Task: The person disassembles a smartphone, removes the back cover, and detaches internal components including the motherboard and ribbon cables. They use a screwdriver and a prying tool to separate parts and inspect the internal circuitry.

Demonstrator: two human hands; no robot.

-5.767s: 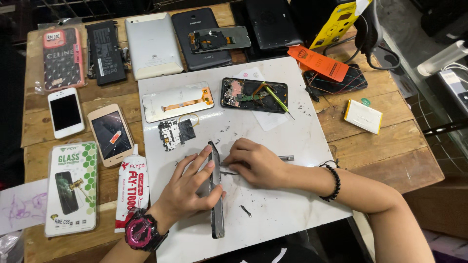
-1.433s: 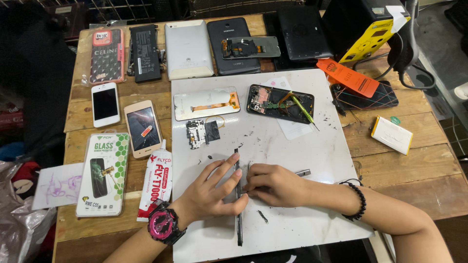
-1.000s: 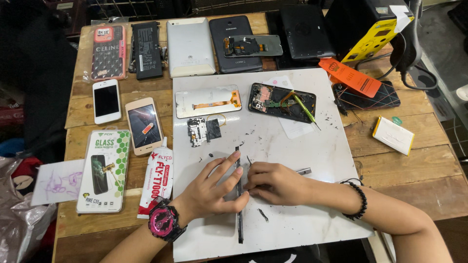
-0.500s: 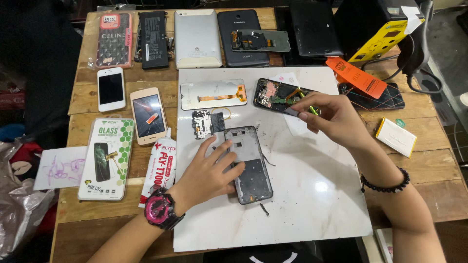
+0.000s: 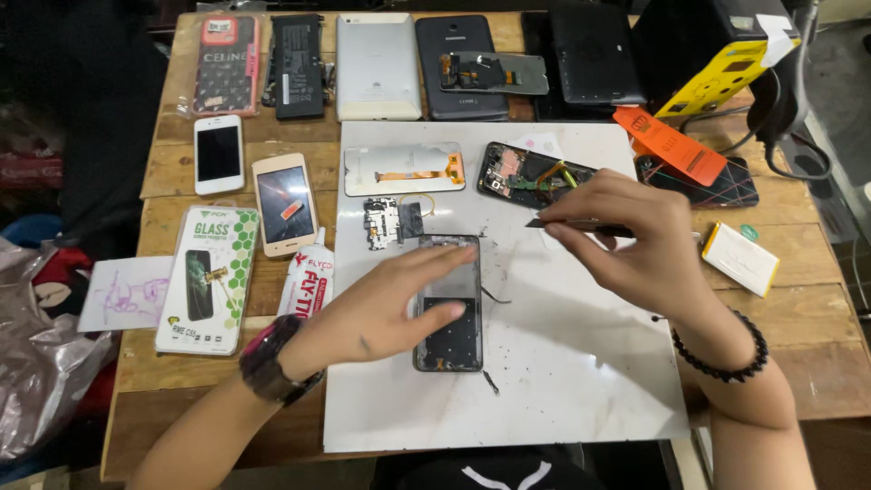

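On the near part of the white mat (image 5: 581, 381) the left hand (image 5: 381, 313) lies flat on an opened phone frame (image 5: 449, 308), its fingers spread over the upper half and pressing it down; the grip here is released, not closed around anything. The frame lies face down near the middle of the mat, with its long side running near to far. A dark watch (image 5: 268, 372) sits on the left wrist. Small black crumbs and a thin bent strip lie on the mat just right of the frame.

A little farther and to the right, the right hand (image 5: 626, 240) hovers above the mat, and its grip is pinched on thin tweezers (image 5: 567, 222), the tip pointing left. A bracelet of black beads (image 5: 726, 354) is on this wrist.

Just beyond the frame lies a small circuit board (image 5: 390, 222), and farther a white screen panel (image 5: 404, 170) and another open phone (image 5: 526, 174) with coloured parts inside.

Left of the mat, on the wooden surface (image 5: 172, 172), there are a glue tube (image 5: 307, 281), a green screen protector pack (image 5: 207, 277), a gold phone (image 5: 284, 201) and a white phone (image 5: 219, 152). At the far edge rest tablets and a yellow box (image 5: 717, 73)
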